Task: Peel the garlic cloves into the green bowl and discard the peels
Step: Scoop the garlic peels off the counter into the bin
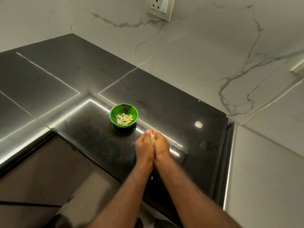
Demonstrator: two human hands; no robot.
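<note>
1. The left hand (144, 145) and the right hand (162, 144) are pressed side against side above the black countertop (85, 132), with their fingertips meeting at the far end.
2. Cupped between the two palms is a pale, crumpled clump of garlic peels (153, 139). Both hands curl round it, and only a narrow strip of it shows in the gap between them.
3. The green bowl (115, 111) stands on the countertop just beyond the fingertips, a little to the left hand's side and apart from both hands.
4. Peeled garlic cloves (124, 120) lie loose on the bowl's bottom.
5. Nearer the person than the hands, between the two forearms, a small white scrap (151, 178) lies close to the countertop's front edge. I cannot tell whether it is peel.
6. Far beyond the hands, high on the marble wall, sits a wall socket (160, 7) with its switch.
</note>
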